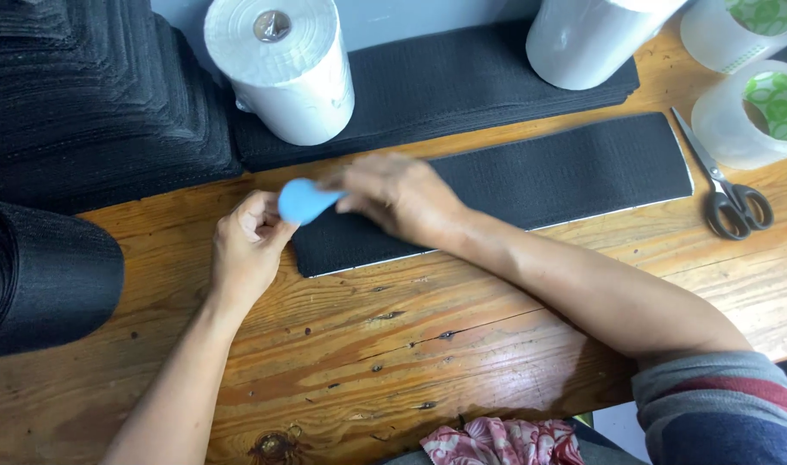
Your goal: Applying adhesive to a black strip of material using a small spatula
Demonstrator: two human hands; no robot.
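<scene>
Both hands meeting at the left end of a black fabric strip (pixel 496 194) flat on the wooden table (pixel 342 344). Left hand (pixel 249 245) curled shut, pinching the strip's corner, it seems. Right hand (pixel 398 196) closed on a blue tool (pixel 303 201), blurred. Risks: slipping off the edge if pressed too hard, shifting the loosely pinned strip askew, or grazing the left fingers just beside the tool. Scissors (pixel 733 194) well apart, no hazard.
</scene>
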